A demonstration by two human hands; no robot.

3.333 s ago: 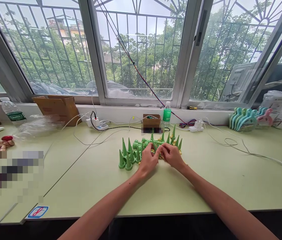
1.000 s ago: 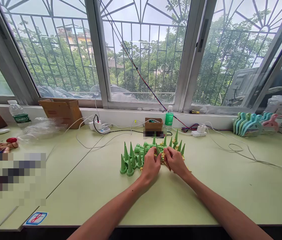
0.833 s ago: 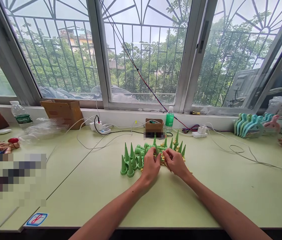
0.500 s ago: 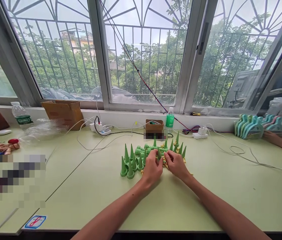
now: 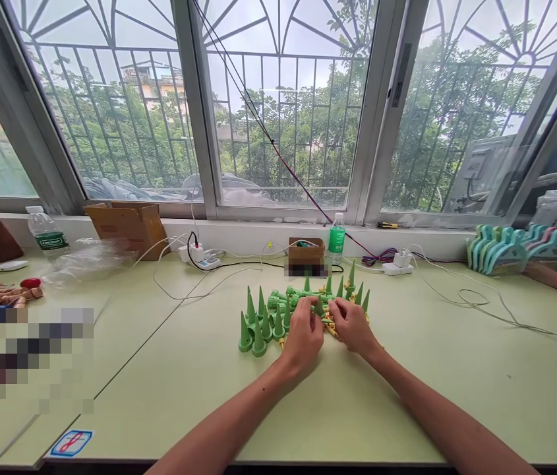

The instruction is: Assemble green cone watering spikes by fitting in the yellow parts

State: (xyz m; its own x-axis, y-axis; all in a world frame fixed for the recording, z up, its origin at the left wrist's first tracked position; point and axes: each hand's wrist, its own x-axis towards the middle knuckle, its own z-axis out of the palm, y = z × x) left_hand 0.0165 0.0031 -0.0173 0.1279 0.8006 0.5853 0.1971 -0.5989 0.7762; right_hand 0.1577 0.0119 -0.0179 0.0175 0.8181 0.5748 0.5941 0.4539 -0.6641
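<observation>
At a pale green table (image 5: 327, 415) beneath barred windows (image 5: 278, 119), your left hand (image 5: 304, 336) and right hand (image 5: 353, 324), fingertips all but meeting earlier, have parted slightly, seemingly leaving a green cone (image 5: 320, 306) to the left alone. Its fingers curl closed on that cone, nearer the table's far edge, beside upright cones (image 5: 278, 326); your right fingers bend just beside it, whether closed on anything impossible to tell.

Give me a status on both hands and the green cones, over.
Left hand holding a green cone. Right hand close beside it, grip unclear. Other green cones standing left of the hands. Yellow pieces crowding the right hand.
</observation>
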